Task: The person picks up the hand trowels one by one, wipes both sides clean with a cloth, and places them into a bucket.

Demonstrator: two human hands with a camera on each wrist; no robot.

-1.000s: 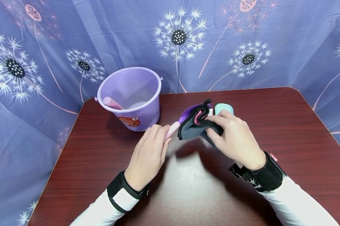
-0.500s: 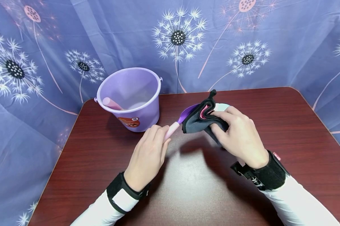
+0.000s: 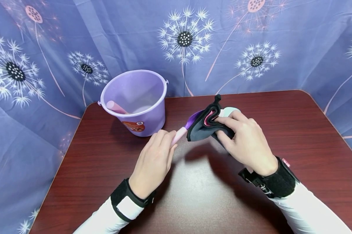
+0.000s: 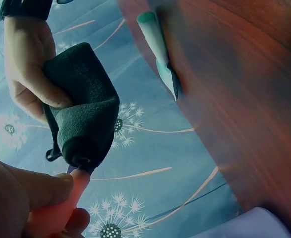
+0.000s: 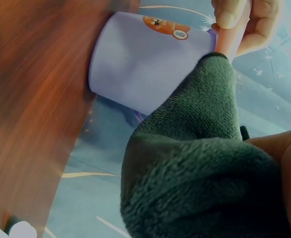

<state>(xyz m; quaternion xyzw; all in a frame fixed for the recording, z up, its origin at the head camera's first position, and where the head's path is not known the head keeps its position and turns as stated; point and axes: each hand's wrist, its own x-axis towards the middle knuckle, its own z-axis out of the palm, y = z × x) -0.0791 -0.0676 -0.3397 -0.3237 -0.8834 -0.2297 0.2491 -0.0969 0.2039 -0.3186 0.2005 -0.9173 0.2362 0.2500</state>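
My left hand [image 3: 153, 159] grips the pink handle [image 3: 179, 136] of a toy shovel whose purple blade [image 3: 192, 119] points away to the right. A dark grey cloth [image 3: 203, 130] with black edging and pink inside is folded against that blade. My right hand [image 3: 247, 143] pinches the cloth between thumb and fingers, and most of the blade is hidden behind it. In the left wrist view the cloth [image 4: 88, 106] wraps about the blade down to the handle's top. Both things are held above the table.
A light purple bucket [image 3: 156, 122] stands at the back left, with another pink handle [image 3: 116, 106] leaning inside. Behind my right hand lies a teal and white tool [image 4: 158, 44], partly hidden in the head view. A flowered blue curtain [image 3: 135, 39] hangs behind the brown table [image 3: 304, 130].
My right hand moved the cloth right and away along the blade, then slightly back towards the handle. My left hand keeps its grip nearly still.
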